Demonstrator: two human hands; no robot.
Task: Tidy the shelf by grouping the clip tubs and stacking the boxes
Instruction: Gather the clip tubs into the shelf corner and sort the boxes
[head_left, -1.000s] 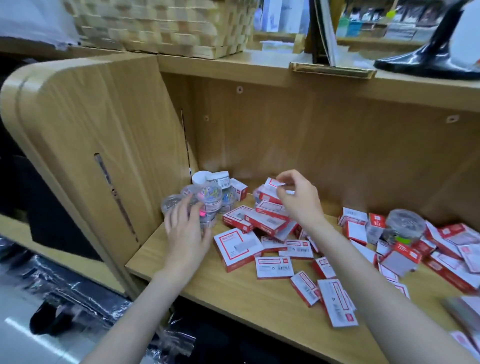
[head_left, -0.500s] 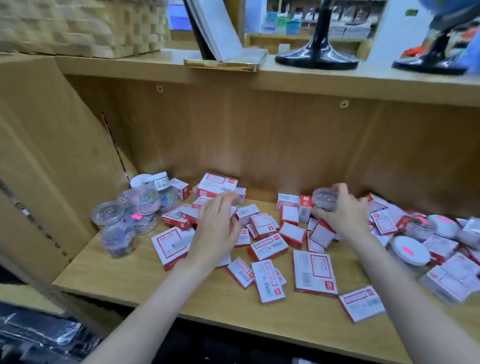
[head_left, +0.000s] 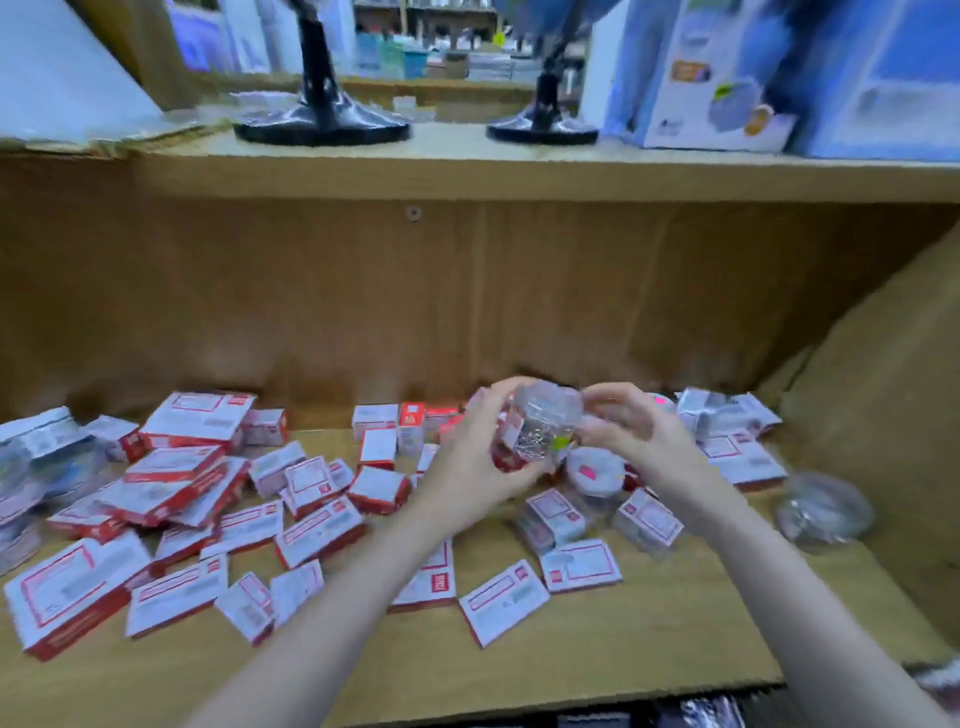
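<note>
Shelf (head_left: 597, 644): wood, red-white boxes (head_left: 317, 530) strewn.
L hand (head_left: 467, 467): grip round clear clip tub (head_left: 545, 426).
R hand (head_left: 634, 436): fingers curled on same tub.

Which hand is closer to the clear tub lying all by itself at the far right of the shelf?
The right hand. It is up at the held clip tub, left of the lone clear tub and not touching it. The left hand grips the held tub's other side, farther left.
</note>
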